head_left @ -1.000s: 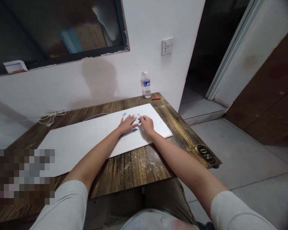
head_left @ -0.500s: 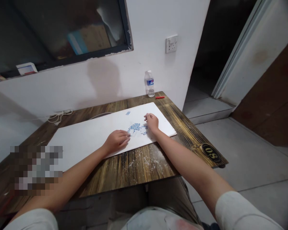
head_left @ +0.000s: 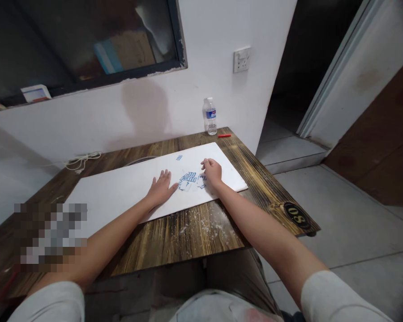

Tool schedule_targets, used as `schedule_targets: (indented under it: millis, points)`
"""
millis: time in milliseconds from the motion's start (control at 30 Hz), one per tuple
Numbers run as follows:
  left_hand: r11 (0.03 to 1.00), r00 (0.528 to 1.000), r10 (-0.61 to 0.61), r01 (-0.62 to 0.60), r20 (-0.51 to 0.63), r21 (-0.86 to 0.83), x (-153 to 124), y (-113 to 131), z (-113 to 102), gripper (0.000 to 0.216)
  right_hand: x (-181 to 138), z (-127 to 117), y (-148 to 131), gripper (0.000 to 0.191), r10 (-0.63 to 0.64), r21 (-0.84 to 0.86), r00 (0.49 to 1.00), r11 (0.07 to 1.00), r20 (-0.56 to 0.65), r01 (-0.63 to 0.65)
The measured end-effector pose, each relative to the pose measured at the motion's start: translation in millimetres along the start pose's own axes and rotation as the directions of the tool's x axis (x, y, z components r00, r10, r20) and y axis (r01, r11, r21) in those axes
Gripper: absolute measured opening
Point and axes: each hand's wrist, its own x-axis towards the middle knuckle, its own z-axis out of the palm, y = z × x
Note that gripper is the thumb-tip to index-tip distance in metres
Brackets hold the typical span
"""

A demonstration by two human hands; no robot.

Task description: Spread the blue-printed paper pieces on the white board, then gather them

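Note:
On the white board (head_left: pixel 117 192) lies a cluster of small blue-and-white pieces (head_left: pixel 188 177), too small to make out clearly; some look transparent or outlined in blue. One similar striped piece (head_left: pixel 179 157) sits apart, farther back. My left hand (head_left: pixel 160 188) rests palm down on the board, fingers spread, its thumb close to the cluster's left edge. At the cluster's right side, my right hand (head_left: pixel 212 171) is closed, with its fingers curled in and its side against the board. Whatever those fingers may hold is hidden.
The board lies on a dark wooden table (head_left: pixel 195 237) speckled with white bits. Toward the back stand a water bottle (head_left: pixel 211 117) and a red pen-like stick (head_left: pixel 224 135). A white cable (head_left: pixel 82 162) lies at the back left. A blurred-out patch (head_left: pixel 53 237) covers the left side.
My left hand has moved left and away from the cluster, and its fingers have spread flat. The right hand stays in nearly the same place.

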Motion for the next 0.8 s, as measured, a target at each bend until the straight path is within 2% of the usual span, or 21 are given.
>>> schedule_targets:
  millis: [100, 267, 400, 467, 533, 600, 700, 733, 767, 800]
  points:
    - [1.0, 0.999, -0.018, 0.017, -0.027, -0.023, 42.4, 5.8, 0.7, 0.075, -0.1, -0.3, -2.0, 0.033, -0.012, -0.008, 1.0, 1.0, 0.014, 0.013]
    - [0.975, 0.993, -0.11, 0.097, -0.052, -0.202, 109.3, 21.3, 1.7, 0.061, 0.3, -0.3, -5.2, 0.033, -0.01, -0.008, 0.999, 1.0, 0.037, 0.011]
    - [0.888, 0.99, -0.11, 0.057, -0.09, -0.456, 130.6, 37.6, 4.6, 0.065, 2.6, 0.2, -4.6, 0.033, -0.014, -0.006, 0.999, 1.0, 0.038, 0.014]
    - [0.848, 0.995, -0.011, -0.043, -0.098, -0.528, 124.0, 42.9, 5.4, 0.073, 3.7, 0.3, -4.0, 0.034, -0.016, -0.006, 0.999, 1.0, 0.036, 0.017]
    - [0.796, 0.978, 0.174, -0.21, -0.118, -0.567, 107.3, 43.9, 3.4, 0.074, 4.3, 0.3, -3.6, 0.035, -0.019, -0.011, 0.999, 1.0, 0.037, 0.02]
    - [0.753, 0.926, 0.36, -0.362, -0.117, -0.55, 84.6, 40.5, -2.6, 0.071, 4.3, 0.4, -3.4, 0.036, -0.021, -0.011, 0.999, 1.0, 0.035, 0.022]
    - [0.703, 0.804, 0.592, -0.548, -0.054, -0.453, 47.8, 29.0, -17.2, 0.059, 3.4, 1.0, -2.8, 0.036, -0.023, -0.005, 0.999, 1.0, 0.028, 0.023]
    - [0.697, 0.772, 0.635, -0.589, -0.028, -0.408, 35.8, 23.8, -22.3, 0.054, 3.0, 1.1, -2.5, 0.036, -0.024, -0.004, 0.999, 1.0, 0.024, 0.024]
    - [0.702, 0.76, 0.649, -0.614, -0.029, -0.361, 23.7, 18.1, -27.1, 0.051, 2.6, 1.2, -2.1, 0.036, -0.025, -0.005, 0.999, 1.0, 0.024, 0.025]
    - [0.718, 0.768, 0.637, -0.62, -0.058, -0.316, 11.5, 11.8, -31.3, 0.048, 2.3, 1.2, -1.7, 0.036, -0.023, -0.005, 0.999, 1.0, 0.023, 0.023]
